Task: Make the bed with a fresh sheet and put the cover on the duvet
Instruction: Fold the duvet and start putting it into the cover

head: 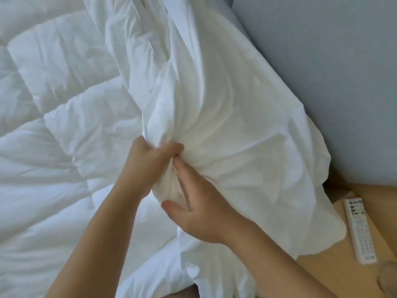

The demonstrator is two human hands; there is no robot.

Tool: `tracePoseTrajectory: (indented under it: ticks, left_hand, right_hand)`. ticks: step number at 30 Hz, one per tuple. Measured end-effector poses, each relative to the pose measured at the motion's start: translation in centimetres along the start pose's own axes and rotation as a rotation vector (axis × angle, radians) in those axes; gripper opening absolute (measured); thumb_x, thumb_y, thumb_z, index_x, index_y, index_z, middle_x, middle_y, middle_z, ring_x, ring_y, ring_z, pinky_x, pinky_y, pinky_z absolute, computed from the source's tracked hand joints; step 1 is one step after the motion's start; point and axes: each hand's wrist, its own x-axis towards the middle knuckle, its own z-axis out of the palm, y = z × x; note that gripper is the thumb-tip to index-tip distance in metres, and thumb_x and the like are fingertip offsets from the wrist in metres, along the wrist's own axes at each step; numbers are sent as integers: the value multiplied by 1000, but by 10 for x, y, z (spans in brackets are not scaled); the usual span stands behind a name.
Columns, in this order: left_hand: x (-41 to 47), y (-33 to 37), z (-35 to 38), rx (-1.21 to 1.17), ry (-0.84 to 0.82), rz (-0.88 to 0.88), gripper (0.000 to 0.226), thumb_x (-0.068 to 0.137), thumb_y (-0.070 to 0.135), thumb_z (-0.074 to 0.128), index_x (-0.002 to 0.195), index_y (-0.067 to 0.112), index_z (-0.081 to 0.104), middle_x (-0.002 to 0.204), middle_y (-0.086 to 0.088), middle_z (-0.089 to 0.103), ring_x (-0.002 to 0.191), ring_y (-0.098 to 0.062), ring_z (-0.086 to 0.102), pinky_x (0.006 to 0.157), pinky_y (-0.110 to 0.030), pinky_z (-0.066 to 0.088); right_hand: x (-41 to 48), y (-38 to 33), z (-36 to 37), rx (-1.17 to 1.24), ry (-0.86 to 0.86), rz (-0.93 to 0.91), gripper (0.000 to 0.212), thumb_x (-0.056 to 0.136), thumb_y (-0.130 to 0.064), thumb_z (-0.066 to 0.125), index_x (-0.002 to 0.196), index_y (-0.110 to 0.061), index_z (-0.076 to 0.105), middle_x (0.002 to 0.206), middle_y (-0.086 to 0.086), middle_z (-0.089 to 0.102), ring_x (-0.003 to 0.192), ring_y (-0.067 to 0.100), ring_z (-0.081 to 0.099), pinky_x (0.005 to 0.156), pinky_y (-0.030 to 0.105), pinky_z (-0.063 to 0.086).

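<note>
The cover (225, 104) lies on the right edge of the duvet (53, 104). Right of it, 1 remote (359, 231) lies on the bedside table (322, 276) (cover overhanging).

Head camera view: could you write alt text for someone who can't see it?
Two bare hands work a bunched white cover over a quilted duvet: the left hand grips the bunch, the right hand pushes straight fingers into it. A remote lies on a wooden bedside table.
</note>
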Motion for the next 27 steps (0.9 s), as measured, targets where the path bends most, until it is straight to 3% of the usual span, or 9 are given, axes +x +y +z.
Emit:
tracePoseTrajectory:
  ticks: [2, 4, 8, 11, 14, 17, 21, 24, 27]
  left_hand:
    - [9, 9, -5, -122, 112, 164, 21, 61, 19, 75, 82, 21, 76, 83, -2, 75, 80, -21, 72, 61, -29, 56]
    - [20, -8, -5, -235, 244, 97, 28, 73, 19, 74, 101, 18, 72, 97, -3, 73, 92, -22, 70, 77, -37, 57]
    - [-15, -93, 30, -131, 11, -194, 56, 80, 33, 72, 128, 14, 53, 116, -5, 67, 108, -23, 64, 88, -37, 53]
    - [-57, -131, 62, -105, -82, -258, 51, 70, 26, 80, 116, 16, 61, 102, -3, 72, 95, -21, 69, 71, -30, 57]
    - [-83, -118, 89, -108, -188, -299, 15, 67, 13, 70, 81, 14, 73, 82, -11, 72, 81, -24, 71, 64, -30, 56]
    - [-87, -103, 51, -1, 137, -201, 9, 59, 10, 68, 59, 17, 73, 63, 2, 70, 59, -12, 66, 50, -17, 50]
    - [-94, -122, -32, 122, 735, -248, 25, 74, 10, 68, 99, 11, 69, 89, -1, 67, 84, -22, 62, 60, -19, 43]
    - [-97, -154, -7, 244, 537, -140, 33, 78, 21, 73, 109, 14, 65, 97, -1, 65, 97, -22, 64, 74, -26, 45]
    - [-102, -171, 42, 114, 255, -161, 76, 57, 46, 83, 122, 18, 54, 110, 4, 65, 99, -12, 64, 81, -29, 52]
  right_hand:
    - [-18, 8, -6, -133, 304, -182, 57, 83, -27, 57, 136, -14, 41, 136, -3, 45, 127, 9, 40, 106, 21, 31]
    - [-33, 30, -11, -347, 475, -89, 55, 82, -36, 60, 128, -7, 51, 132, 10, 47, 125, 21, 37, 106, 32, 31]
    - [-60, 95, -13, -595, 253, 460, 91, 76, -58, 64, 147, -19, 21, 154, 10, 12, 141, 22, 8, 112, 40, 11]
    - [-76, 122, -8, -563, 206, 400, 82, 82, -47, 63, 147, -17, 22, 152, 6, 23, 141, 22, 19, 112, 35, 19]
    - [-86, 116, 2, -126, 158, 281, 46, 92, -24, 56, 136, -21, 43, 129, -7, 51, 119, 6, 49, 94, 13, 37]
    - [-99, 99, 10, -18, 169, 148, 29, 92, -33, 53, 117, -20, 55, 111, -17, 52, 102, -10, 50, 85, 3, 36]
    - [-119, 107, 13, -266, 172, 98, 34, 91, -29, 56, 119, -11, 57, 120, -5, 53, 117, 9, 43, 100, 14, 29]
    - [-134, 125, 6, -394, 251, 250, 45, 88, -18, 63, 130, -7, 50, 137, 9, 43, 129, 24, 33, 108, 30, 21]
    - [-142, 139, -4, -487, 463, 362, 62, 79, -21, 72, 134, -4, 46, 141, 19, 38, 132, 36, 30, 108, 47, 21]
